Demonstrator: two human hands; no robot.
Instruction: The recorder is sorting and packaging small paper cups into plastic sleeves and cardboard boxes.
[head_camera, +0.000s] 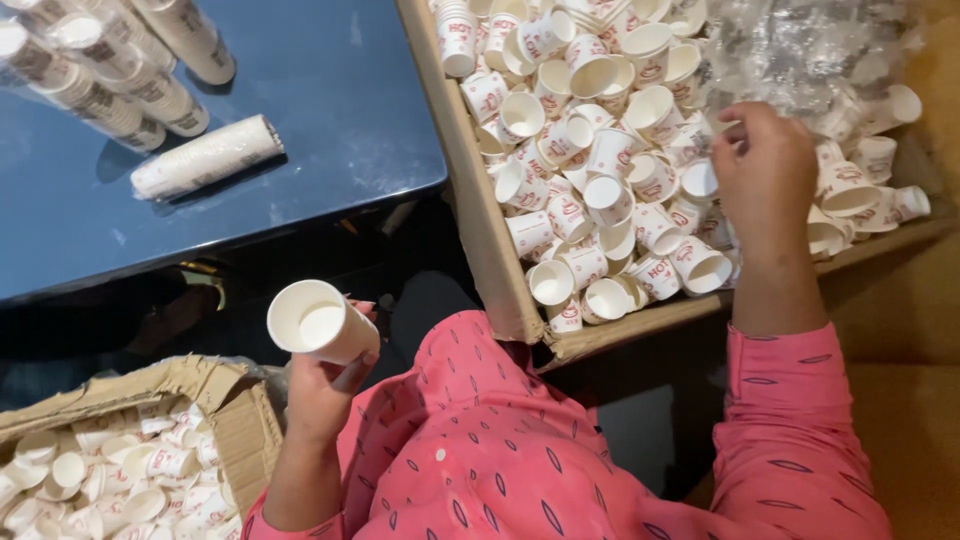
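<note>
Two hands at work stacking: left hand (325, 385) grips a paper cup (318, 325); right hand (765, 165), fingers curled, picks among loose cups in the cardboard box (490, 235); next, probably nesting one inside

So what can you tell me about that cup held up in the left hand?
The paper cup is small and white, with a rolled rim and a plain, empty inside. It looks like thin coated paper. It is tilted with its mouth toward the camera. The left hand grips its lower part from below, holding it in the air above a dark gap between the blue table and the person's pink clothing.
</note>
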